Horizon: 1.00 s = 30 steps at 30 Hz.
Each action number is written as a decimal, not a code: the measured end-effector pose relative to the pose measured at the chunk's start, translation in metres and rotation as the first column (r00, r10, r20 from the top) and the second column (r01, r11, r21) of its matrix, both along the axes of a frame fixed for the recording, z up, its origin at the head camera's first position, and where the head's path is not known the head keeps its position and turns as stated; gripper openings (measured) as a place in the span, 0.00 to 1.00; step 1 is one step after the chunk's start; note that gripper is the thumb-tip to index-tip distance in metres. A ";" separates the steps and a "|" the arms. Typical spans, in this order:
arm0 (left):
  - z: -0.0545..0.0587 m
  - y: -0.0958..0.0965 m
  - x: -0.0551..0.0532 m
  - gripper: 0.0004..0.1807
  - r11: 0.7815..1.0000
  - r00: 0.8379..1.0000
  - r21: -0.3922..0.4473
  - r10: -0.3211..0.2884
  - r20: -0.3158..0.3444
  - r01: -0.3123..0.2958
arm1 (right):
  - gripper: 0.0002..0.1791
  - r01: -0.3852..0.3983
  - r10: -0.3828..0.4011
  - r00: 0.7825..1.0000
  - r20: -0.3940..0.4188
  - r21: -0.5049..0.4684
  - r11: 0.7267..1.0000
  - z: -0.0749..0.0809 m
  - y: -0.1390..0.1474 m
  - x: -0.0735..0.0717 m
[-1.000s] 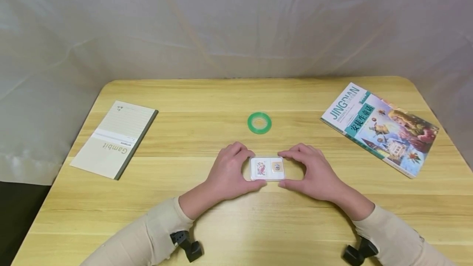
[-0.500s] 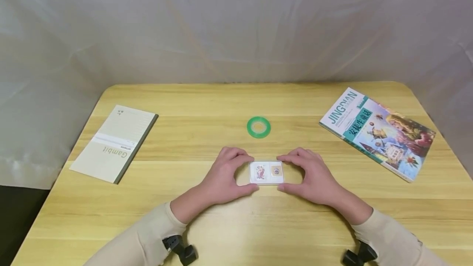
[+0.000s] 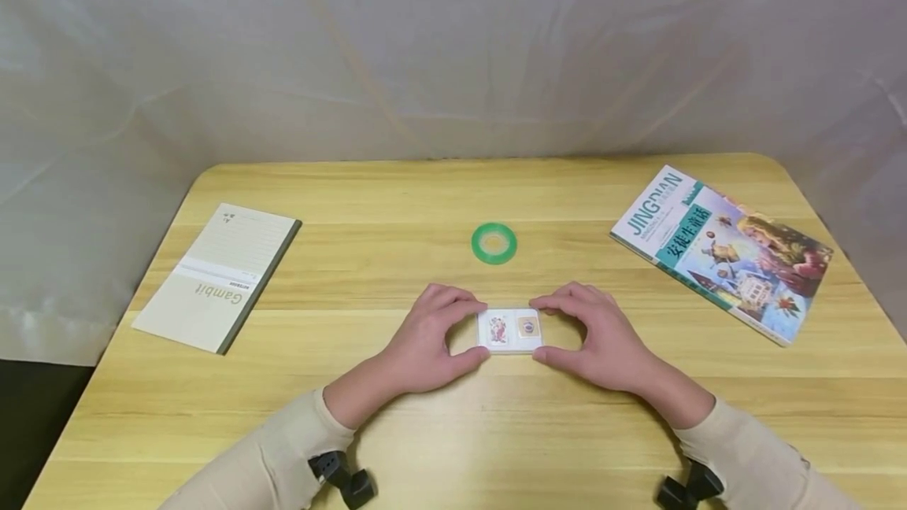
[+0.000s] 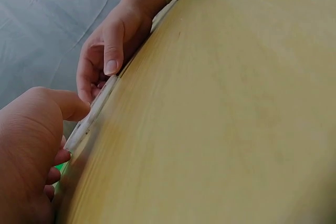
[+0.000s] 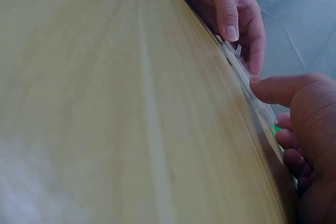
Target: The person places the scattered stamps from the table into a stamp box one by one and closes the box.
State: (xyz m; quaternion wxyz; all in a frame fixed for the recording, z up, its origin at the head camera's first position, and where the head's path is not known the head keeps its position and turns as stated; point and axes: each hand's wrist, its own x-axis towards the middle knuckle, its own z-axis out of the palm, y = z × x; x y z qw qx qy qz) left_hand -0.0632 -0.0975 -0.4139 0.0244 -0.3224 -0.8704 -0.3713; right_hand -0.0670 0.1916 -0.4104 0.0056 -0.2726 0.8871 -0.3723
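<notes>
A small flat case (image 3: 509,342), clear with a white inside, lies at the middle of the table in the head view. Two little stamp-like pictures show through its top, a reddish one at left and a tan one at right. My left hand (image 3: 428,341) pinches its left end, thumb on the near edge and fingers at the far edge. At the opposite end my right hand (image 3: 602,341) holds it the same way. Both wrist views show the thin case (image 4: 92,116) edge-on, low at the table surface.
Beyond the case lies a roll of green tape (image 3: 494,243). A pale notebook (image 3: 218,278) sits at the left, and a colourful book (image 3: 723,254) lies slanted at the right. Pale curtain (image 3: 453,46) hangs behind the wooden table (image 3: 496,439).
My left thumb has slid left along the near edge of the case, to its left corner. The head view has tilted slightly; the right hand keeps its hold.
</notes>
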 end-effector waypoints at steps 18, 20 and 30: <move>-0.001 0.001 -0.001 0.29 1.000 1.000 -0.019 -0.005 -0.012 0.005 | 0.31 0.008 -0.008 1.000 0.016 0.008 1.000 0.001 0.000 0.000; -0.001 0.001 -0.001 0.29 1.000 1.000 -0.025 -0.005 -0.013 0.005 | 0.31 0.008 -0.008 1.000 0.019 0.010 1.000 0.001 -0.001 0.000; 0.004 0.003 -0.001 0.28 0.998 1.000 -0.058 -0.014 -0.019 0.013 | 0.31 0.003 -0.003 1.000 0.018 0.029 1.000 0.004 -0.002 0.000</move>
